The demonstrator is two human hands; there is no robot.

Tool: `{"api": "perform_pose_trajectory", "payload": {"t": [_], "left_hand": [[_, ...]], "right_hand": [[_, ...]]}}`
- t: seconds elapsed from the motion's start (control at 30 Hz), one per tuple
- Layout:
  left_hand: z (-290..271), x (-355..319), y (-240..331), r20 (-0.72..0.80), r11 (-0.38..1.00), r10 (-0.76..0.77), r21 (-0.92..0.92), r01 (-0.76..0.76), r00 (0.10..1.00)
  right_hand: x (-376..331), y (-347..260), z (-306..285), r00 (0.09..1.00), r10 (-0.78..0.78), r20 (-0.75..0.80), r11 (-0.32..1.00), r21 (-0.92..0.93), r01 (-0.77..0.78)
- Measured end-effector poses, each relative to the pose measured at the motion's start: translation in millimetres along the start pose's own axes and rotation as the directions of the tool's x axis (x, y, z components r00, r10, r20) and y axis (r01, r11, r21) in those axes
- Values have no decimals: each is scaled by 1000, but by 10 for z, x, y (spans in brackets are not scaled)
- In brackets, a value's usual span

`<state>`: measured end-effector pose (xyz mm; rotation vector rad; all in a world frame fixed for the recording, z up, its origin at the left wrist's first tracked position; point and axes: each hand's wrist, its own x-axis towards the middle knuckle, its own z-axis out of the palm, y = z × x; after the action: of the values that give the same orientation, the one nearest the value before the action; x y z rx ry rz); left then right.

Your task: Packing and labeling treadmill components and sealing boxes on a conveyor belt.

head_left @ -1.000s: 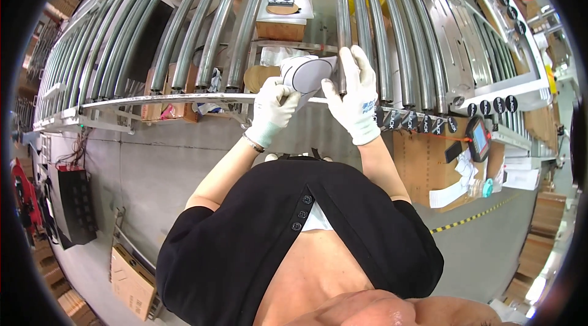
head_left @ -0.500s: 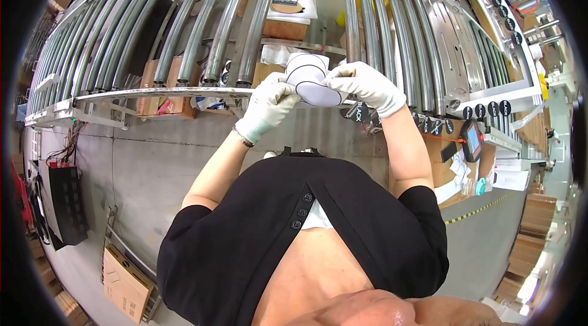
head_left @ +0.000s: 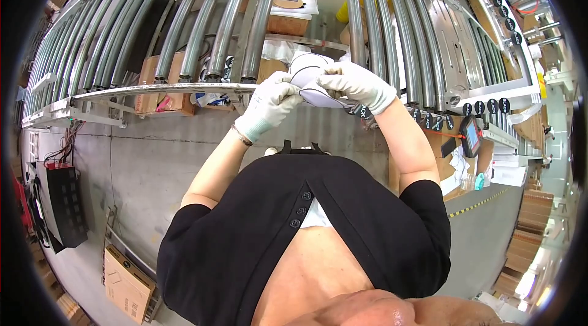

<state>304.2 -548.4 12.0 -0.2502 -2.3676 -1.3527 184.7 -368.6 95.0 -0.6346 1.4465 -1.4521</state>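
I see the white-gloved left hand (head_left: 269,102) and right hand (head_left: 360,86): their fingers pinch white, black-outlined rounded sheets (head_left: 308,74), not yet released.

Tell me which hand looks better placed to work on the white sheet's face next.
Probably the right hand: it reaches in over the right part of the white sheet, while the left hand pinches the left edge, apparently steadying it.

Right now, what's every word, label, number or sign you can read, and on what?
Round black discs, right: white lettering, which I won't copy out.
Cardboard box, lower left: printing too small to read.
Handheld device's screen: too small to read.
Held white piece: no wording visible.
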Motion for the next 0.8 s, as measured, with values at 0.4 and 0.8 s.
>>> {"api": "perform_pose_trajectory", "payload": {"t": [0.4, 0.8], "left_hand": [[15, 4, -40, -16, 995, -12, -98, 10, 1000], [37, -15, -6, 11, 996, 0, -86, 1, 1000]], "right_hand": [[37, 256, -85, 992, -78, 103, 939, 342, 38], [-60, 220, -51, 999, -47, 16, 989, 143, 44]]}}
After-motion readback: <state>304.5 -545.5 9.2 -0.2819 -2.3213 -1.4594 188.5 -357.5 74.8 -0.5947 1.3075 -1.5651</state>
